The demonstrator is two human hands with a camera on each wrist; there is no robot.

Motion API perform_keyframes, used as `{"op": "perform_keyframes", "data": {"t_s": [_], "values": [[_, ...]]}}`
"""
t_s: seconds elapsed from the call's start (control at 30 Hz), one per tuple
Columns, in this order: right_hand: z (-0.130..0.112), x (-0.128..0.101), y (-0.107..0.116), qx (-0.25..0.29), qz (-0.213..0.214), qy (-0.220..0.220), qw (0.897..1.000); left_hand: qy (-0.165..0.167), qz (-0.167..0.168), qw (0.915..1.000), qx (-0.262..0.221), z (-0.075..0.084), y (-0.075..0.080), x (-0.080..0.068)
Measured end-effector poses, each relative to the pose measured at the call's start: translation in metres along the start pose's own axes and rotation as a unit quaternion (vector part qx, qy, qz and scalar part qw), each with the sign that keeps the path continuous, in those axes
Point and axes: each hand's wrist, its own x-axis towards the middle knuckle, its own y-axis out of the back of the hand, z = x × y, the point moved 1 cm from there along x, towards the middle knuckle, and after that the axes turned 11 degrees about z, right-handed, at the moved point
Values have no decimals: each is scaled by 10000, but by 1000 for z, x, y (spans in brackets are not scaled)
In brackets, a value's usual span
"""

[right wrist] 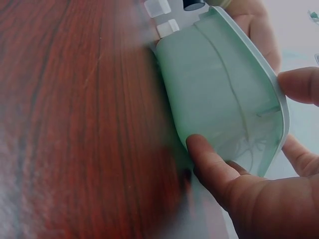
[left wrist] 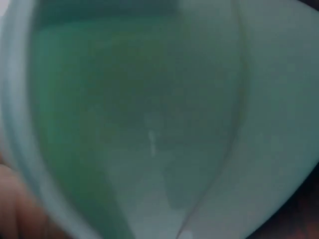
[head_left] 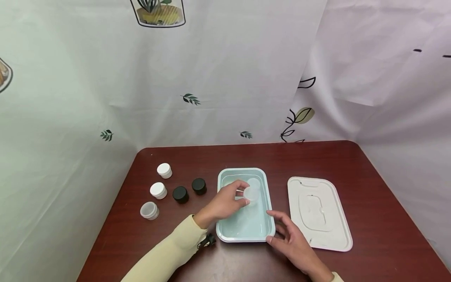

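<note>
A pale blue-green rectangular plastic container (head_left: 246, 231) stands uncovered on the table. Over its inside, my left hand (head_left: 230, 199) pinches a small whitish translucent round jar (head_left: 251, 194) between thumb and fingers. Just behind that jar, a second pale round jar (head_left: 253, 182) shows in the container. My right hand (head_left: 290, 241) holds the container's near right corner. In the right wrist view its thumb (right wrist: 204, 154) lies against the outer wall, and a fingertip (right wrist: 294, 82) is at the rim. The left wrist view is filled by the blurred container wall (left wrist: 149, 99).
A white rectangular lid (head_left: 320, 213) lies flat to the right of the container. On the left stand two white-capped jars (head_left: 164, 170) (head_left: 158, 190), a translucent-topped jar (head_left: 149, 210) and two black-capped jars (head_left: 181, 194) (head_left: 199, 186). Patterned cloth (head_left: 218, 78) hangs behind the table.
</note>
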Motion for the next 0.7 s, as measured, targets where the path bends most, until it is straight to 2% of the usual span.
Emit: {"op": "perform_keyframes", "data": {"t_s": [0.17, 0.7], "values": [[0, -1, 0, -38, 8, -82, 10000, 46, -55, 9999, 95, 1, -11, 3], [-1, -2, 0, -52, 10, -157, 9999, -188, 190, 9990, 371, -6, -31, 12]]}}
